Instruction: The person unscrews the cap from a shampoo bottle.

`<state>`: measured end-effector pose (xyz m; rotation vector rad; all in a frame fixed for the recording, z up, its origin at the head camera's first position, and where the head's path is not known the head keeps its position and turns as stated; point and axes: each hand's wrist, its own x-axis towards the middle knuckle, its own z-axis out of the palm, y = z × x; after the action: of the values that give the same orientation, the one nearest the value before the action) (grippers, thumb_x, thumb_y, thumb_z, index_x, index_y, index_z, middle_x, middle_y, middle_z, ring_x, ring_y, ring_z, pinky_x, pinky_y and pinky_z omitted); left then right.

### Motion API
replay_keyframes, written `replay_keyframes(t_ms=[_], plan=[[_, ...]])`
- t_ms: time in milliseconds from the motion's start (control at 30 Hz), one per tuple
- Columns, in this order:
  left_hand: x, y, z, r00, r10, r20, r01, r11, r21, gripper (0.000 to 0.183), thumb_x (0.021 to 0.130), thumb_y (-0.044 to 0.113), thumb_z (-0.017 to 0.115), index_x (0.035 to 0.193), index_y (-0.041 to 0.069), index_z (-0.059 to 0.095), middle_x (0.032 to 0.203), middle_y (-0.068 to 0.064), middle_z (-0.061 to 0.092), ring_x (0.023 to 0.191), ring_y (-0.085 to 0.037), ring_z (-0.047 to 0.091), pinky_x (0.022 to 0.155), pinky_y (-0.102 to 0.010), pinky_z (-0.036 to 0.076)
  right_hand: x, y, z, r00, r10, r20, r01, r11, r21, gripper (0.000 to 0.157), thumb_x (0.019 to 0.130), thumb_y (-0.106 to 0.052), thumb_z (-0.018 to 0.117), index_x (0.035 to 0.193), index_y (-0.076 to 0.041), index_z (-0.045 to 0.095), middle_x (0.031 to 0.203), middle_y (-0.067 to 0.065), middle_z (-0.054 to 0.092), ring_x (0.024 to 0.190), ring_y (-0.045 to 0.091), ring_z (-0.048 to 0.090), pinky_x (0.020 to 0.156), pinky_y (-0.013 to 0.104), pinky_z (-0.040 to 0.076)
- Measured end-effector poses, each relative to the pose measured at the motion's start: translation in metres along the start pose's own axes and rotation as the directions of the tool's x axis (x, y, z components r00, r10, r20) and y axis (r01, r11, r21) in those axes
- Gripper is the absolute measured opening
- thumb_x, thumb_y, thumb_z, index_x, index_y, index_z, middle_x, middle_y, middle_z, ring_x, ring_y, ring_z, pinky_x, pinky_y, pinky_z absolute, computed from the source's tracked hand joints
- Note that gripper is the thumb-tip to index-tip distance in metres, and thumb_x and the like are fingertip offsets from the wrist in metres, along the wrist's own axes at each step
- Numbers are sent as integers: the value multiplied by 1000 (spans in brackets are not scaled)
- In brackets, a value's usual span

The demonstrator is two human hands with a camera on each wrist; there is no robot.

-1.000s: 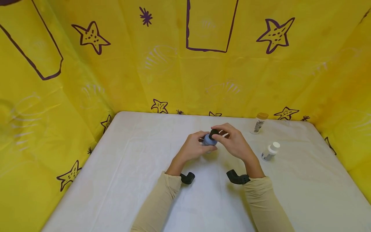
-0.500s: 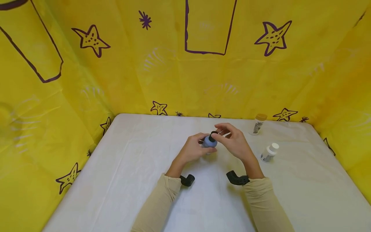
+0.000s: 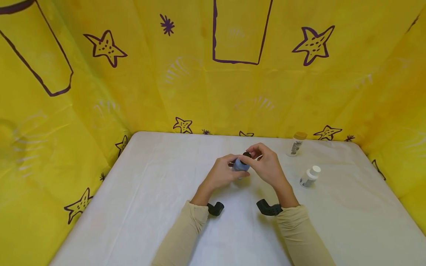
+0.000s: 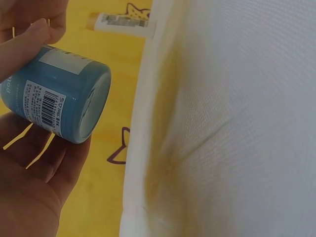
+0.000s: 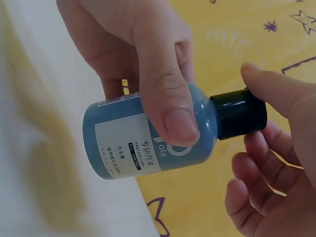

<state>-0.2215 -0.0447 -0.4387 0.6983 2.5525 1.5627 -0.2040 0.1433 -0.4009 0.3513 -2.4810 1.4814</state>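
Note:
My left hand [image 3: 219,171] grips the body of a small blue shampoo bottle [image 5: 121,140], thumb across its front label. The bottle's base faces the left wrist camera, raised off the white cloth. At its neck sits a black cap [image 5: 239,113], which my right hand [image 3: 267,164] pinches between the thumb and the index finger. The other right fingers are curled below the cap. In the left wrist view, a barcode label shows on the back of the bottle.
To the right stands a white bottle with a white cap [image 3: 309,177]. Farther back, near the table's rear edge, is another white bottle with an orange cap [image 3: 296,146]. Yellow printed curtains [image 3: 206,92] enclose the white-covered table [image 3: 149,203] at the back and sides.
The right wrist has swung slightly left, and the right fingers have shifted their hold around the black cap. My left hand keeps its grip on the bottle almost in place.

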Motion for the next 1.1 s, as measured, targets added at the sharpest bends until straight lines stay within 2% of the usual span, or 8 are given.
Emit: replay_keyframes(t_ms=[133, 300, 433, 567, 700, 900, 1100], plan=[[-1, 0, -2, 1000, -17, -4, 17, 1000, 13, 47, 83, 37, 86, 124, 21, 71, 121, 2, 73, 108, -15, 67, 97, -33, 56, 0, 0, -3, 997, -43, 57, 43, 999, 5, 30, 91, -23, 79, 117, -11, 71, 109, 8, 70, 97, 20, 63, 81, 25, 51], [0, -2, -3, 999, -49, -22, 49, 999, 6, 50, 82, 38, 86, 125, 19, 70, 123, 2, 72, 110, -16, 68, 98, -35, 56, 0, 1, -8, 984, -85, 154, 80, 996, 37, 37, 98, -17, 69, 135, -15, 65, 129, 7, 69, 113, 24, 64, 91, 32, 52], [0, -4, -5, 998, -52, -25, 52, 999, 1, 52, 81, 37, 87, 126, 18, 70, 124, 1, 72, 111, -17, 68, 99, -36, 57, 0, 0, -10, 976, -88, 201, 77, 995, 60, 39, 100, -16, 66, 139, -17, 62, 135, 6, 67, 120, 25, 62, 94, 37, 52], [1, -5, -5, 999, -42, -22, 42, 999, 1, 51, 81, 37, 87, 126, 18, 70, 124, 2, 72, 110, -17, 68, 98, -35, 57, 1, 1, -10, 976, -72, 205, 59, 996, 66, 43, 98, -20, 69, 141, -17, 61, 138, 6, 65, 122, 26, 62, 96, 37, 53], [1, -5, -4, 999, -32, -25, 32, 999, -11, 49, 82, 36, 87, 125, 20, 71, 123, 2, 72, 108, -17, 68, 96, -34, 58, 1, 1, -7, 986, -15, 167, 10, 1000, 30, 48, 94, -29, 75, 138, -15, 61, 135, 8, 64, 119, 27, 63, 94, 38, 53], [0, -5, -2, 1000, -10, -26, 9, 1000, -25, 45, 81, 34, 87, 121, 19, 72, 120, 1, 73, 106, -17, 69, 94, -31, 58, 0, -1, -2, 992, 88, 86, -87, 996, -16, 46, 87, -37, 82, 121, -10, 66, 116, 10, 67, 103, 26, 63, 84, 36, 52], [0, -4, -1, 999, 18, -27, -18, 1000, -23, 43, 81, 31, 88, 119, 17, 73, 117, 1, 74, 104, -16, 69, 96, -32, 57, 0, -2, 3, 994, 99, 47, -98, 995, -21, 40, 86, -34, 83, 110, -8, 64, 97, 10, 64, 92, 22, 61, 73, 27, 51]])
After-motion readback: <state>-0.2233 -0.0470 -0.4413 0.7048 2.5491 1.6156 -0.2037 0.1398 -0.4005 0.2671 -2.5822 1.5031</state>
